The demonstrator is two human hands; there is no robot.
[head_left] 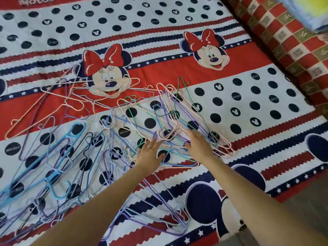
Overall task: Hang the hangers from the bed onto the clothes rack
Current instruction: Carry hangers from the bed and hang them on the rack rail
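We see both hands laid on the tangle of hangers near the middle of the view. The left hand lies palm down with its fingers spread and fairly straight, a ring on one finger, resting on thin wires without closing on any of them. The right hand, just beside it at three o'clock, also lies flat on the pile; its fingertips are partly lost among the wires, so we cannot tell whether it pinches one.

Under and beyond the right hand lies a bundle of pink hangers, slim coated wire with curled hooks, mixed with green and purple ones. At nine o'clock from the left hand we find a loose heap of blue and purple hangers, some thicker and of light blue plastic. Toward ten o'clock a few pale orange hangers lie more spread out. At six o'clock, between the forearms, more purple wire hangers overlap.

All of it lies on a bed sheet, soft printed cloth in red, white and navy with stripes, dots, stars and cartoon mouse faces. At one o'clock a checked red and olive blanket runs along the bed's edge.
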